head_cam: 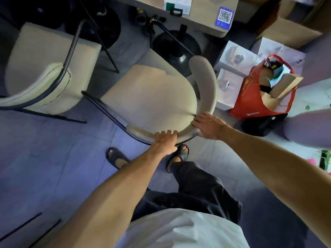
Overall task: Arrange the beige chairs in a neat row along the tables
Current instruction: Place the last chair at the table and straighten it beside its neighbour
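Observation:
A beige chair (150, 97) with a curved padded backrest and a dark metal frame stands in front of me, its seat facing the table (202, 20). My left hand (165, 141) grips the near middle of the backrest. My right hand (208, 125) holds the backrest's right curve, fingers wrapped over the top. A second beige chair (48, 65) stands to the left, also turned toward the table, a gap of floor between the two.
A red bag (259, 97) full of items and white boxes (232, 68) sit on the floor right of the chair. Round black table bases (177, 49) stand under the table. A QR-code sign (224, 17) lies on the tabletop. My sandalled feet are just behind the chair.

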